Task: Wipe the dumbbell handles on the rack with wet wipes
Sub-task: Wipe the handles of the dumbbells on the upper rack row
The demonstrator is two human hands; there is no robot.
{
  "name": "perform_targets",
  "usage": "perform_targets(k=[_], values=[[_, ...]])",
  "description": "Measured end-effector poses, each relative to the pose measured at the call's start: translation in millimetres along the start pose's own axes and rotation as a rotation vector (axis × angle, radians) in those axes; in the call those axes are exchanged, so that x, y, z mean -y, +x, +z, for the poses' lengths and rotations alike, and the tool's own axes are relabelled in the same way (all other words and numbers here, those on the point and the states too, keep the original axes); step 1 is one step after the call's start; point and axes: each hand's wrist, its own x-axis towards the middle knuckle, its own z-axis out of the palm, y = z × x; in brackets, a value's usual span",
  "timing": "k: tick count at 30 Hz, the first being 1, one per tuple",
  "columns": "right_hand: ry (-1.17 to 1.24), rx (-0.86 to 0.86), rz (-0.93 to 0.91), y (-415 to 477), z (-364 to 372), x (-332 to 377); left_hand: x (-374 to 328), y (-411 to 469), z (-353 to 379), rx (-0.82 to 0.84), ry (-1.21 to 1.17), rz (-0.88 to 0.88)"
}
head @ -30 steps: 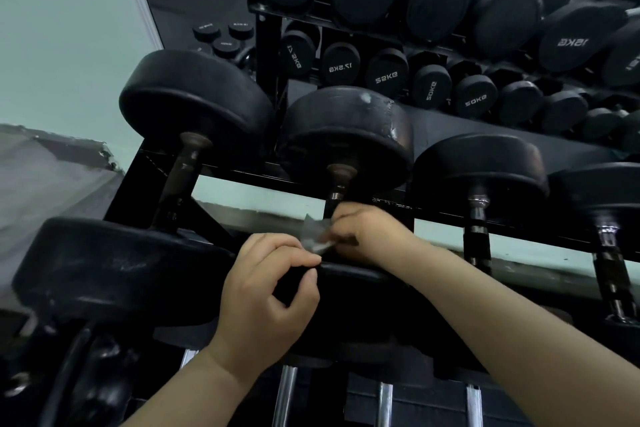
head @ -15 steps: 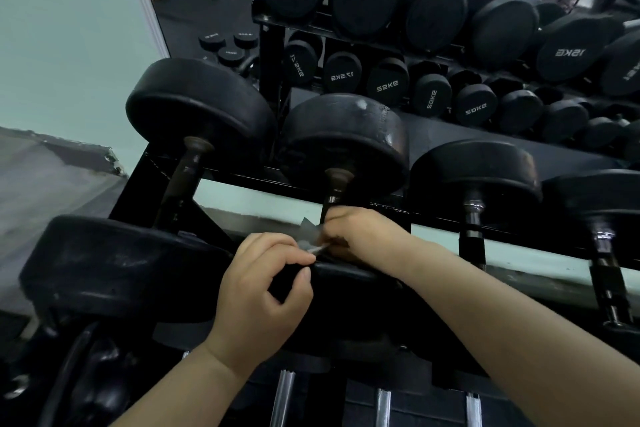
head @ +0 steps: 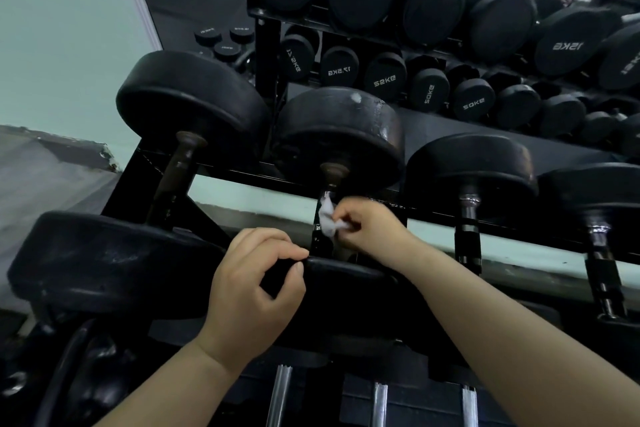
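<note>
Head view: the fingers (head: 348, 219) of the right hand (head: 370, 224) are curled and pinch a crumpled white wipe (head: 327, 220), holding it against the handle (head: 328, 189) of the second dumbbell from the left. The wipe sits about midway along that handle, which runs from the scuffed far weight (head: 339, 136) down to the near weight (head: 349, 284); the handle looks brown and rusty where it meets the far weight. The right forearm crosses over the near weight.

The left hand (head: 249, 288) is lower and to the left, its fingers (head: 273, 243) curled, with forefinger and thumb tips at the rim of the near weight; whether they grip it cannot be told.

The dumbbell lies across the black rack (head: 242, 171). To its left lies one with a rusty handle (head: 176, 177), to its right one with a shiny metal handle (head: 468, 219). Behind, more dumbbells (head: 429, 94) sit in rows.
</note>
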Motion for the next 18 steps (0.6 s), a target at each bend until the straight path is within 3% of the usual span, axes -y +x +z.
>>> perform_targets(k=[5, 8, 12, 18], values=[[0.301, -0.235, 0.208, 22.0, -9.3, 9.4, 0.3, -0.6, 0.0, 0.004, 0.002, -0.005], [0.217, -0.217, 0.192, 13.4, -0.6, 5.7, 0.1, -0.7, -0.1, 0.005, 0.005, -0.003], [0.163, -0.042, 0.127, -4.6, 9.9, 4.9, -0.8, -0.1, -0.4, 0.004, 0.006, 0.008], [0.199, -0.258, 0.325, 20.5, -4.8, 10.5, -0.2, 0.4, -0.6, 0.010, -0.003, 0.009]])
